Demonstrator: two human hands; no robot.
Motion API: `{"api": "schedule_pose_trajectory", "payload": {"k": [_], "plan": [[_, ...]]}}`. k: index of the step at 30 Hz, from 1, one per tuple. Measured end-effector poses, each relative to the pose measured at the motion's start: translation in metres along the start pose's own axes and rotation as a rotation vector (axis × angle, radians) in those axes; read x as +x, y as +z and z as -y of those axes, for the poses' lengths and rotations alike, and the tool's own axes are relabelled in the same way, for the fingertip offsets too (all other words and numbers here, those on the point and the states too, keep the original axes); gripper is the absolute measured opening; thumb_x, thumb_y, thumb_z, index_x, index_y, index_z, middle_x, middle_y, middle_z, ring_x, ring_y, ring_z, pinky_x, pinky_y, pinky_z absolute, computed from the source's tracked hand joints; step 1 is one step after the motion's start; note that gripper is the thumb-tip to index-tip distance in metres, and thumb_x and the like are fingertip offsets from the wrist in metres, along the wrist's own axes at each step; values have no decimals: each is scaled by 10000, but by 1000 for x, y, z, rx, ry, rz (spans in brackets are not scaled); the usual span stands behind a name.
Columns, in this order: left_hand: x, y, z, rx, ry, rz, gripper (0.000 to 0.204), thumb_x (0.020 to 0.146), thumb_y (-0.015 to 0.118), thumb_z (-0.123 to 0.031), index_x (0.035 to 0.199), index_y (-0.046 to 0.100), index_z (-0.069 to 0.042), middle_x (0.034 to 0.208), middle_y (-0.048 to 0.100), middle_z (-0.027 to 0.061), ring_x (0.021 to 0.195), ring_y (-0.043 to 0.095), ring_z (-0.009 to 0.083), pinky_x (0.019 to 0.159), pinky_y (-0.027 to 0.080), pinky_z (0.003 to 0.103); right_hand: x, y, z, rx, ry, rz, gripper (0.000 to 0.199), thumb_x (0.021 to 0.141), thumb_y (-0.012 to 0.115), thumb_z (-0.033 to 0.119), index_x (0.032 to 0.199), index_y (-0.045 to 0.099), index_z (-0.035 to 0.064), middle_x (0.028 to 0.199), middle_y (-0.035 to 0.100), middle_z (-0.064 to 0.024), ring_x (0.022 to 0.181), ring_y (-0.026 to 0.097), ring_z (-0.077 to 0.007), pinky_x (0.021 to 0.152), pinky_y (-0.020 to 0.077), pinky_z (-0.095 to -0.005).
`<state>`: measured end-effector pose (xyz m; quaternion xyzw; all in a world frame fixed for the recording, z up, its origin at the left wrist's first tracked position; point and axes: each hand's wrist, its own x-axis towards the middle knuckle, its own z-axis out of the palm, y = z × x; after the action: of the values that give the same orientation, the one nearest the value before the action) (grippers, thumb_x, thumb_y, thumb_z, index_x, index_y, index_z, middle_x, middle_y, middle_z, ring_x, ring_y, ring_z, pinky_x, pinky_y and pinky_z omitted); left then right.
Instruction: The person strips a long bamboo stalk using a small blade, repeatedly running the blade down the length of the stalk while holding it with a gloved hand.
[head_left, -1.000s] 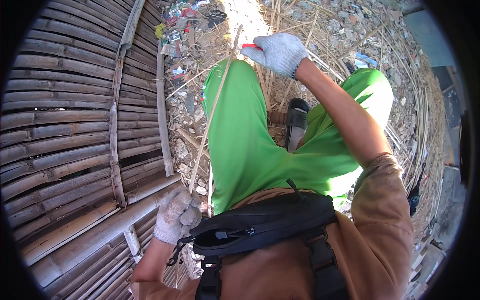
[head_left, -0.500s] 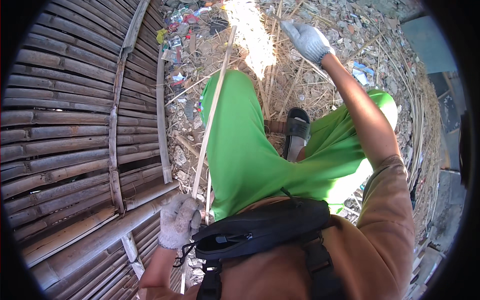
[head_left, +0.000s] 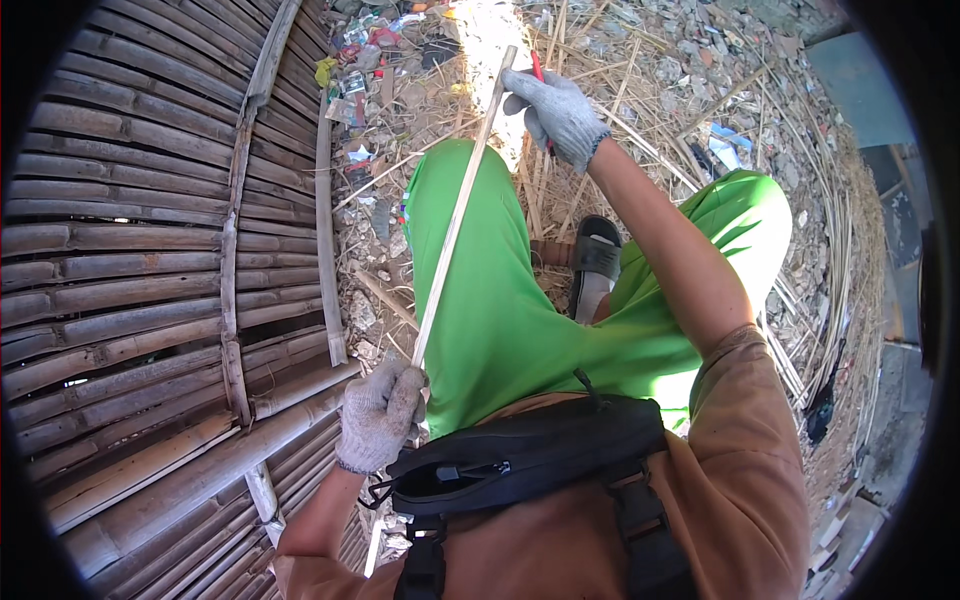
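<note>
The uneven, sunlit-in-places ground [head_left: 690, 65] carries a loose spread of stony rubble, with long pale strips [head_left: 650, 151] strewn across it, colourful litter [head_left: 376, 38] and a yellow scrap [head_left: 325, 71] beside the slatted wall [head_left: 150, 240], a blue-and-white scrap [head_left: 730, 143], and a dark sandal [head_left: 598, 259] on a foot.

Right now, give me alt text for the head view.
The gloved left hand grips a thin pale strip slanting across green trousers; the gloved right hand, holding a red object, is at the strip's far end. Bamboo slats line the left side.
</note>
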<state>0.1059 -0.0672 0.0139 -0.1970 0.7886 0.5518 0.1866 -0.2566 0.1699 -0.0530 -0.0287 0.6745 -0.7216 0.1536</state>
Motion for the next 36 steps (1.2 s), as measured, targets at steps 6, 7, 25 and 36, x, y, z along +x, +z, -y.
{"api": "schedule_pose_trajectory", "payload": {"k": [6,7,25,36], "plan": [[8,3,-1,23,14,12,293,1133,577,-288,1068,688,-24,656,638,20,521,597,68,489,505,257,-8,3,14,-334,69,61,559,1053,630,585,1054,708,31,820,724,-105,530,641,-188,478,486,-343],[8,5,-3,-32,-26,9,300,1134,576,-299,1078,686,-25,666,641,22,522,596,70,486,499,255,-12,5,10,-333,72,63,559,1053,630,585,1054,708,31,820,724,-105,530,641,-188,478,486,-343],[95,19,-60,-298,-16,-13,245,1109,604,-272,1005,691,-68,659,590,0,442,490,90,405,390,251,-98,19,30,-1348,-356,386,612,1068,481,624,1010,701,56,955,754,-223,887,765,-423,807,600,-566],[131,25,-79,-306,30,21,256,1106,599,-270,991,696,-62,646,589,6,442,498,98,410,381,271,-85,16,25,-1347,-327,407,589,1066,501,615,969,683,63,851,735,-243,817,737,-456,749,571,-577]]}}
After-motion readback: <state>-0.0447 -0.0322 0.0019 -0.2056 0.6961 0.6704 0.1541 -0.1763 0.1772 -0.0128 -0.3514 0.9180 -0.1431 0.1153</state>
